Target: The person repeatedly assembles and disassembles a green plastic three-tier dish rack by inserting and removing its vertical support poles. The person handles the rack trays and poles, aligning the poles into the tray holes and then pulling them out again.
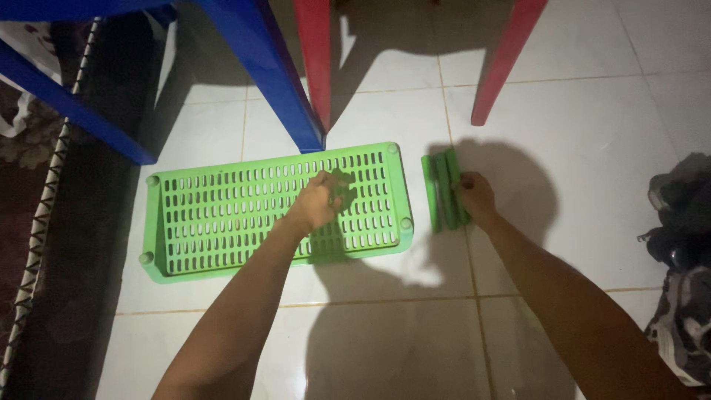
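A green slotted plastic shelf panel (222,215) lies flat on the white tiled floor (578,185), with round sockets at its corners. My left hand (317,201) rests on the panel's right half, fingers loosely curled against the slots. Just right of the panel lies a bundle of green plastic tubes (443,191), side by side. My right hand (475,197) is closed around the bundle's right side.
Blue plastic furniture legs (274,81) stand right behind the panel, one touching its back edge. Red legs (315,59) stand further back. A dark mat with a rope border (52,185) runs along the left. Dark cloth (685,244) is piled at the right edge.
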